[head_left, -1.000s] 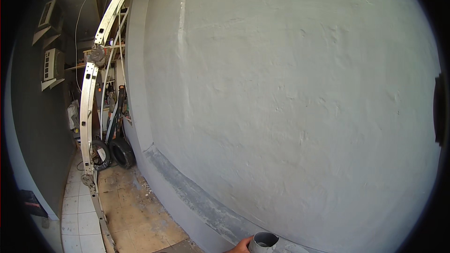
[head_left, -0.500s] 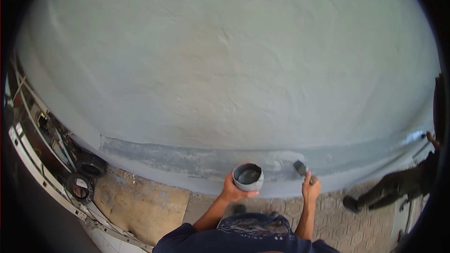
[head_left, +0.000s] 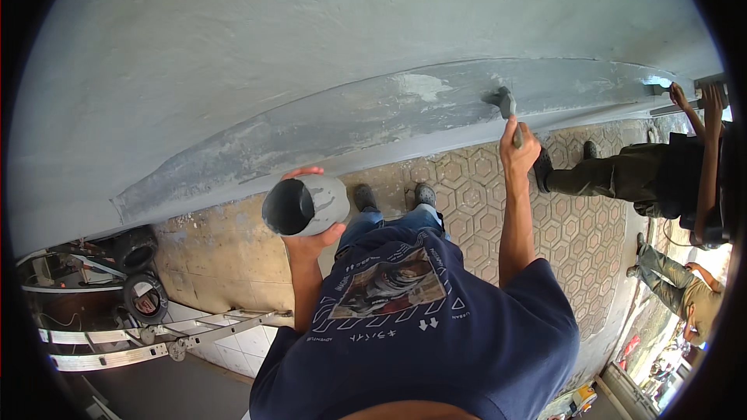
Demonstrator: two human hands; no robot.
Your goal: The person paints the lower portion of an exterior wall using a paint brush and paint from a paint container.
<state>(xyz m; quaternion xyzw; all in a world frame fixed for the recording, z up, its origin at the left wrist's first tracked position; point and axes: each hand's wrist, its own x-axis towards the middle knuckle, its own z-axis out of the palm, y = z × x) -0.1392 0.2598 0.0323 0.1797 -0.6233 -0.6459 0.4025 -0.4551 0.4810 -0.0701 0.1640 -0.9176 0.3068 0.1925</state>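
A paintbrush [head_left: 507, 103] with a flat head is gripped by its handle in my right hand [head_left: 519, 154]. Its dark bristles meet a wet dark patch on the grey band [head_left: 327, 120] along the lower wall. My left hand [head_left: 310, 243] wraps round a round grey paint pot [head_left: 331, 204], fingers on its far side and thumb on the near side. The pot tips so its dark mouth faces left; how much paint is inside cannot be made out. A pale, scuffed patch [head_left: 424, 87] lies on the band left of the brush.
At right, a co-worker [head_left: 646, 175] in dark clothes reaches a tool to the same band. Another person [head_left: 685, 288] is farther back. On the left lie a metal ladder [head_left: 117, 350] and tyres [head_left: 145, 299]. Hexagonal pavers [head_left: 482, 210] and a tan board [head_left: 210, 253] cover the ground.
The view has swung downward, bringing my feet, shirt and more ground into sight. The pot now leans further over to the left. My right hand still keeps the brush at the band.
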